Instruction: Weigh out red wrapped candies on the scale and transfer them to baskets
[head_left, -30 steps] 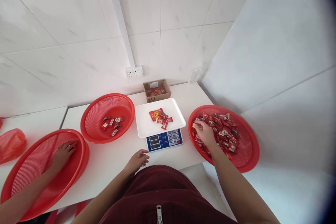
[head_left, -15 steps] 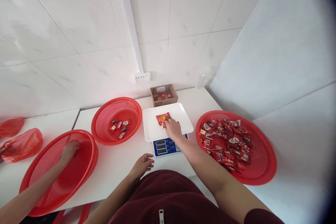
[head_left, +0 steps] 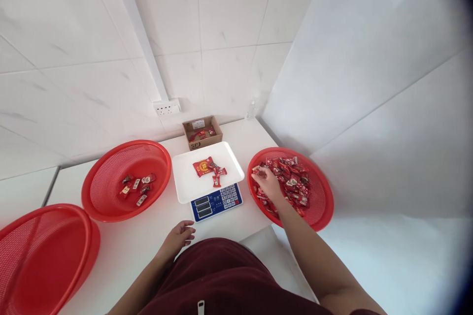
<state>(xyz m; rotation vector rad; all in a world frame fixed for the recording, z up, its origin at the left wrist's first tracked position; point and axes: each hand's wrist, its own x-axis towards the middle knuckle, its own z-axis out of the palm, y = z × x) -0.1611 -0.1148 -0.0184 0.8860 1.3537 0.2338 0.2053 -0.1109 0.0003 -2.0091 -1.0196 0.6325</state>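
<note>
My right hand (head_left: 268, 183) is over the left side of the candy-filled red basket (head_left: 325, 202), its fingers pinched round a small wrapped candy (head_left: 254, 171) that is mostly hidden. Beneath it lies a heap of red-wrapped candies (head_left: 291, 182). On the white pan (head_left: 188, 189) of the scale are a larger red packet (head_left: 203, 167) and a few small wrapped candies (head_left: 217, 180). My left hand (head_left: 179, 237) holds nothing; its fingers are loosely bent and apart, near the table's front edge, left of the scale's blue keypad panel (head_left: 216, 203).
A red basket (head_left: 107, 167) with several small candies stands left of the scale. Another red basket (head_left: 74, 275) is at the lower left. Behind the scale are a cardboard box (head_left: 205, 141) with red packets and a clear plastic item (head_left: 253, 108) by the wall.
My right hand has left the scale pan and moved right to the candy basket. Small candies now lie beside the larger packet. The view has swung right; another person's hand is out of sight.
</note>
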